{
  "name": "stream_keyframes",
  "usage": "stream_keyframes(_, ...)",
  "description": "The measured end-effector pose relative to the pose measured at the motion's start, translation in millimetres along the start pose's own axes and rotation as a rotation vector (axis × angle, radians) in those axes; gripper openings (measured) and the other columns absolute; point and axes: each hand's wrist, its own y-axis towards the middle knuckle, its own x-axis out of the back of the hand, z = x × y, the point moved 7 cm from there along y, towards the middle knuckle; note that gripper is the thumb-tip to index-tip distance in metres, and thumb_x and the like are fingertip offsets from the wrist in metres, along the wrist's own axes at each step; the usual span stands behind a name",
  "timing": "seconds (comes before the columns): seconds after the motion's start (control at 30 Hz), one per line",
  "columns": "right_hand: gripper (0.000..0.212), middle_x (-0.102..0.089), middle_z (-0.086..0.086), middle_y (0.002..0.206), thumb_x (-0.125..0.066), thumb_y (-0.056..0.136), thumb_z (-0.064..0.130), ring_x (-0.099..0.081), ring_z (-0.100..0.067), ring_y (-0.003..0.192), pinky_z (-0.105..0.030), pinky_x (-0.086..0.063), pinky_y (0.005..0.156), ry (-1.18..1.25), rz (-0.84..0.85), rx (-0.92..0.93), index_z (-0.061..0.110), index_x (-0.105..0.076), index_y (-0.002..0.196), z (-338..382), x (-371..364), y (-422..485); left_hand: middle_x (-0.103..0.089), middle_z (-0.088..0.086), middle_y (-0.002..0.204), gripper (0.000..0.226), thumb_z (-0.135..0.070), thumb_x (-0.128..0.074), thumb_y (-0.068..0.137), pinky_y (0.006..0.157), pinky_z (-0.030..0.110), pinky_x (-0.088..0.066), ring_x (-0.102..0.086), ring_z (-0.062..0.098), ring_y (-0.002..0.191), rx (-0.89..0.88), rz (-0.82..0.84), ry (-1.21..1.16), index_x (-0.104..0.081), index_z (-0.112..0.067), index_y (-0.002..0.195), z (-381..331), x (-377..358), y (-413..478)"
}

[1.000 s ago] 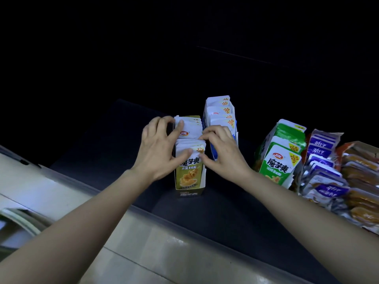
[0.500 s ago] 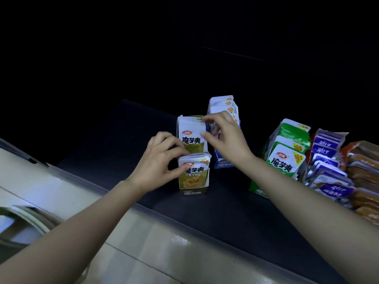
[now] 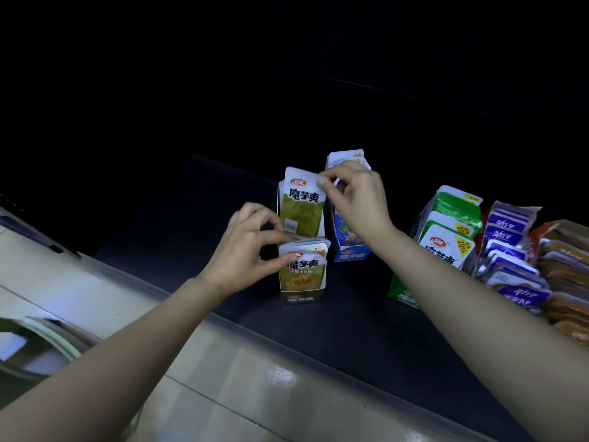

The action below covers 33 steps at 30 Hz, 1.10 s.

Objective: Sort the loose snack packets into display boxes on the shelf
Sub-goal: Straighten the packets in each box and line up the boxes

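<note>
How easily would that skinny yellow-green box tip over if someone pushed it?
Probably easily: the box looks tall and narrow on a small base. The left hand gripping the front packets may be steadying it while the right hand pinches the raised packet.

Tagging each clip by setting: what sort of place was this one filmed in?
Probably a shop's snack aisle: the dark shelf carries open display boxes of matching packets, an olive box, a blue box and a green box, with purple packets beside. The right hand pinches one olive packet.
</note>
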Motion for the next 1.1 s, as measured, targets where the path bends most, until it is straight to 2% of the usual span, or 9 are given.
stream_keyframes(0.2, 0.012, -0.06, -0.01, 0.069, -0.038, 0.1, 0.009, -0.067, -0.021, 0.057, -0.029, -0.053, 0.054, 0.774, -0.081, -0.454, 0.011, -0.046, 0.091, -24.3, 36.7, 1.1, -0.056, -0.01, 0.101, 0.044, -0.059, -0.06, 0.081, 0.093, 0.042, -0.042, -0.042, 0.013, 0.106, 0.1, -0.025, -0.005, -0.076, -0.025, 0.103, 8.0, -1.5, 3.0)
stream_keyframes(0.3, 0.034, -0.066, -0.015, 0.078, -0.045, 0.096, 0.038, -0.068, -0.025, 0.066, -0.028, -0.055, 0.062, 0.986, 0.021, -0.602, 0.01, -0.055, 0.081, -36.3, 45.5, -5.0, -0.056, -0.011, 0.101, 0.046, -0.06, -0.059, 0.08, 0.094, 0.04, -0.041, -0.04, 0.01, 0.105, 0.106, -0.028, -0.008, -0.076, -0.024, 0.103, 6.6, -1.9, 3.9)
stream_keyframes(0.37, 0.045, -0.07, -0.015, 0.077, -0.051, 0.091, 0.049, -0.068, -0.026, 0.067, -0.03, -0.057, 0.064, 0.944, 0.167, -0.671, 0.014, -0.062, 0.065, -42.9, 44.6, -14.3, -0.056, -0.01, 0.1, 0.047, -0.061, -0.059, 0.08, 0.094, 0.04, -0.041, -0.04, 0.01, 0.105, 0.122, -0.028, -0.014, -0.076, -0.024, 0.104, 6.9, -1.5, 4.1)
stream_keyframes(0.47, 0.009, -0.073, -0.007, 0.085, -0.062, 0.09, 0.006, -0.066, -0.019, 0.078, -0.029, -0.056, 0.073, 0.812, 0.347, -0.666, 0.012, -0.062, 0.084, -51.6, 41.5, -30.8, -0.056, -0.01, 0.1, 0.048, -0.062, -0.058, 0.079, 0.094, 0.039, -0.041, -0.039, 0.009, 0.104, 0.134, -0.029, -0.018, -0.076, -0.025, 0.104, 6.9, -0.7, 4.1)
stream_keyframes(0.53, 0.033, -0.068, -0.006, 0.102, -0.063, 0.083, -0.014, -0.063, -0.017, 0.093, -0.03, -0.053, 0.081, 0.685, 0.48, -0.652, 0.014, -0.059, 0.101, -56.3, 40.4, -41.2, -0.056, -0.009, 0.101, 0.049, -0.062, -0.058, 0.078, 0.094, 0.037, -0.04, -0.038, 0.008, 0.103, 0.136, -0.03, -0.011, -0.076, -0.024, 0.103, 6.1, -1.0, 3.6)
stream_keyframes(0.67, 0.056, -0.061, 0.0, 0.121, -0.074, 0.076, -0.009, -0.061, -0.011, 0.109, -0.035, -0.051, 0.094, 0.387, 0.739, -0.568, 0.021, -0.062, 0.122, -54.2, 37.1, -57.8, -0.055, -0.009, 0.101, 0.041, -0.053, -0.064, 0.078, 0.093, 0.039, -0.041, -0.037, 0.008, 0.104, 0.141, -0.042, 0.004, -0.075, -0.022, 0.103, 6.0, -1.2, 3.2)
stream_keyframes(0.73, 0.038, -0.069, 0.013, 0.102, -0.074, 0.079, -0.003, -0.068, -0.002, 0.09, -0.023, -0.055, 0.077, 0.316, 0.806, -0.521, 0.017, -0.069, 0.111, -51.0, 31.9, -62.9, -0.056, -0.009, 0.101, 0.041, -0.052, -0.067, 0.077, 0.092, 0.04, -0.041, -0.038, 0.009, 0.104, 0.144, -0.042, 0.007, -0.075, -0.023, 0.104, 6.9, -1.3, 3.5)
stream_keyframes(0.83, 0.02, -0.07, 0.001, 0.085, -0.07, 0.083, -0.004, -0.065, -0.006, 0.066, -0.017, -0.051, 0.057, 0.376, 0.668, -0.535, 0.012, -0.07, 0.095, -50.4, 33.8, -57.5, -0.056, -0.01, 0.1, 0.044, -0.057, -0.066, 0.077, 0.092, 0.038, -0.041, -0.038, 0.008, 0.103, 0.151, -0.046, 0.008, -0.075, -0.023, 0.104, 7.1, -0.9, 3.3)
stream_keyframes(1.1, 0.014, -0.068, -0.011, 0.104, -0.062, 0.094, 0.009, -0.067, -0.028, 0.091, -0.049, -0.054, 0.08, 0.545, 0.005, -0.487, 0.022, -0.061, 0.099, -64.0, 72.6, -23.3, -0.054, -0.008, 0.104, 0.033, -0.041, -0.077, 0.079, 0.093, 0.044, -0.043, -0.038, 0.01, 0.104, 0.152, -0.043, 0.008, -0.074, -0.022, 0.106, 6.8, -1.8, 3.1)
